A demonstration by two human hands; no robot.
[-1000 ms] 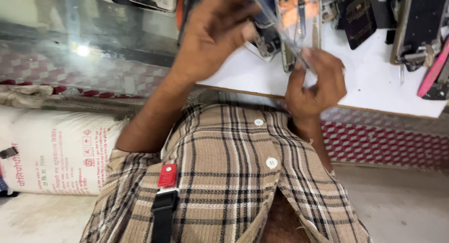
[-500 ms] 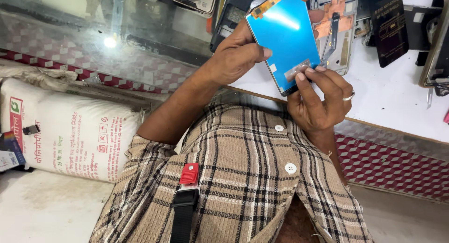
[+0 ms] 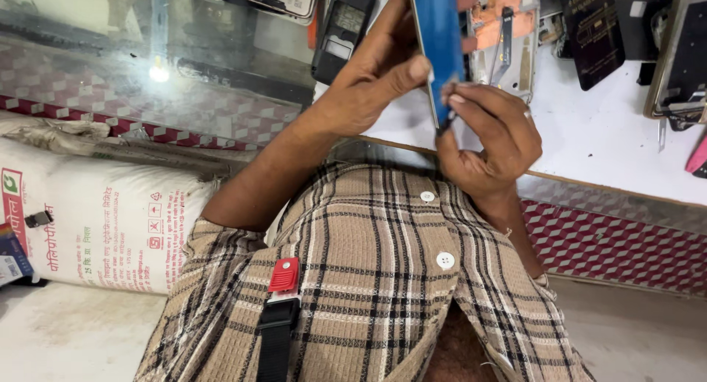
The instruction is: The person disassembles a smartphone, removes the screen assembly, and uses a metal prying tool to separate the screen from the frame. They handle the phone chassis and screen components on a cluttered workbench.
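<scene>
A thin phone screen panel (image 3: 436, 43) with a blue film stands almost edge-on in front of me, above the front edge of a white worktop (image 3: 589, 146). My left hand (image 3: 372, 76) grips it from the left, thumb pressed on its blue face. My right hand (image 3: 490, 139) is below and to the right, with a ring on one finger. Its fingertips pinch the panel's lower corner. My checked shirt (image 3: 368, 279) fills the bottom of the view.
On the worktop lie an opened phone frame (image 3: 508, 25) with orange parts, a dark phone body (image 3: 342, 32), black back covers (image 3: 593, 32) and a pink tool (image 3: 696, 154). A glass counter (image 3: 147, 73) is at the left, with a white printed sack (image 3: 96, 220) below it.
The panel has turned from showing its blue face to nearly edge-on. My right fingers have moved to its lower corner. Both hands kept hold of it.
</scene>
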